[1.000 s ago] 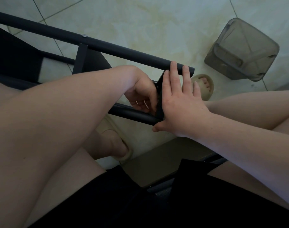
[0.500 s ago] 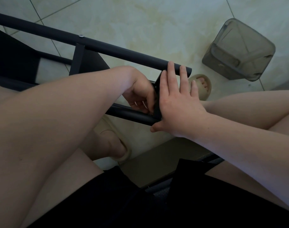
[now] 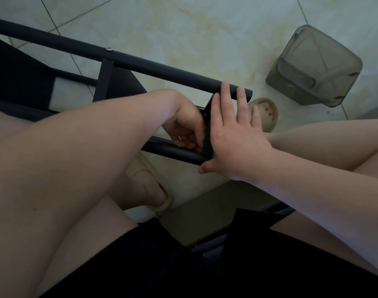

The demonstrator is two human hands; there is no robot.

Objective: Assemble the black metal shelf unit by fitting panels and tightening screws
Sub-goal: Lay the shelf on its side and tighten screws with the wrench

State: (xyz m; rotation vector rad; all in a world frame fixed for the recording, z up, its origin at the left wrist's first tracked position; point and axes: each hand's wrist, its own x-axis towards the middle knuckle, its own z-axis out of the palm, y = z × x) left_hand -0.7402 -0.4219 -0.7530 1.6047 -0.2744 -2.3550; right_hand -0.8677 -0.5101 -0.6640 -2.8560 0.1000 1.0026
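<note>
The black metal shelf frame lies on the tiled floor, its upper tube point(image 3: 140, 61) and lower tube point(image 3: 173, 152) running left to right. A short black end crosspiece point(image 3: 207, 125) joins them near their right ends. My right hand point(image 3: 233, 136) presses flat against the crosspiece's outer face, with straight fingertips on the upper tube. My left hand point(image 3: 185, 123) reaches in from the other side. Its fingers are curled at the joint of crosspiece and lower tube, and what they hold is hidden. A screw head point(image 3: 108, 49) shows on the upper tube above another crossbar point(image 3: 105, 79).
A grey translucent plastic bin point(image 3: 315, 67) stands on the floor at the upper right. My feet in beige sandals point(image 3: 267, 114) point(image 3: 162, 203) rest beside and under the frame. A black shelf panel point(image 3: 16, 72) fills the left. My bare legs and black shorts fill the foreground.
Both hands stay at the same joint. My left fingers have curled slightly differently at the joint, and my right hand still presses flat.
</note>
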